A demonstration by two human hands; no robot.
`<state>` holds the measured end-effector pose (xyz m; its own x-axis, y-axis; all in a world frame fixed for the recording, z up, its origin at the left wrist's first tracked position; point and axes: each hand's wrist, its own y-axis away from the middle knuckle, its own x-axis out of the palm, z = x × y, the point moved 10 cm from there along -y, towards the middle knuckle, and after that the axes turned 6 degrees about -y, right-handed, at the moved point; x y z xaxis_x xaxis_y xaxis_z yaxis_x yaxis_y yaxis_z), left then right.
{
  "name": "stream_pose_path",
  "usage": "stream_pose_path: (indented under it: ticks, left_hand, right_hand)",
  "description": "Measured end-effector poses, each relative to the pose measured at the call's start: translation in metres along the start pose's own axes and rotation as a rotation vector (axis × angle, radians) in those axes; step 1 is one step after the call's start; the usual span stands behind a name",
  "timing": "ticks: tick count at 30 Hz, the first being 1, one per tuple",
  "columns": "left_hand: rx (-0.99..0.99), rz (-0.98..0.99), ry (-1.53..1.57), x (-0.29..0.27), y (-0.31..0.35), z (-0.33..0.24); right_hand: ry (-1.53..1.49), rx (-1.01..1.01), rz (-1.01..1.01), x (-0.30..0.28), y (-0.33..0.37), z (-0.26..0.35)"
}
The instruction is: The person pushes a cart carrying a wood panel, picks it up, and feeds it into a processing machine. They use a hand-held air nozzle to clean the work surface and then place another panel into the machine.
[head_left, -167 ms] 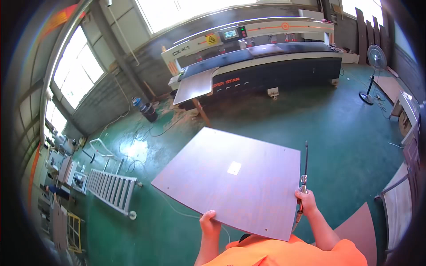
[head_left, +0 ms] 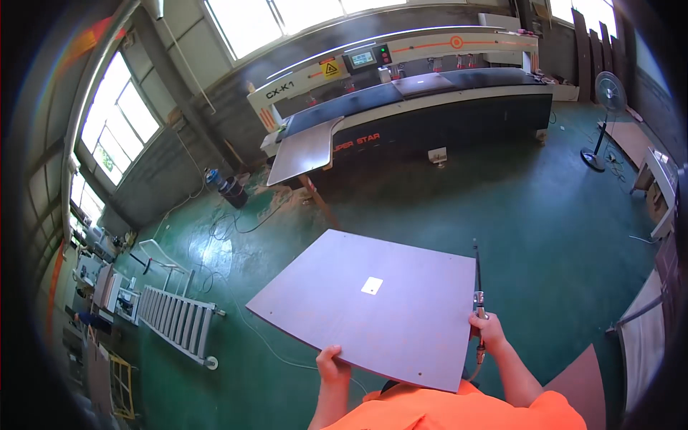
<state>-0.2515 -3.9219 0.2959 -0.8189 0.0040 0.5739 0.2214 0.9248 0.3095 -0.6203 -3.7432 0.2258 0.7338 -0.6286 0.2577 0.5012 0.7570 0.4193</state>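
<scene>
A flat grey-purple wooden panel (head_left: 337, 308), with small holes near its corners and a white label (head_left: 371, 286) at its middle, lies tilted in front of my body. My left hand (head_left: 334, 364) grips its near left edge, thumb on top and the fingers hidden underneath. At the right edge my right hand (head_left: 489, 332) is closed round an air blow gun (head_left: 479, 301), whose thin dark nozzle points away from me. That hand also touches the panel's edge. A hose runs down from the gun beside the panel.
A long machine (head_left: 430, 107) with a control screen stands across the far side, another panel (head_left: 304, 152) at its left end. Left are a roller conveyor (head_left: 175, 315) and a dark bin (head_left: 233, 192). A standing fan (head_left: 609, 93) is far right; boards (head_left: 584, 380) lie near right.
The panel's far edge has dropped toward me, and the blow gun has come slightly left and lower in the picture. Both hands keep their hold. The view has shifted a little.
</scene>
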Motion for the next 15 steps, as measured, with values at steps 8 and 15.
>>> stream_pose_path:
  ticks: [8, 15]
  left_hand:
    - [0.116, -0.113, 0.008, 0.115, -0.172, -0.032]
    - [0.226, -0.161, 0.079, 0.186, -0.363, -0.05]
  right_hand:
    - [0.156, 0.024, 0.111, -0.023, -0.25, 0.166]
    - [0.527, -0.132, -0.039, -0.064, -0.46, 0.347]
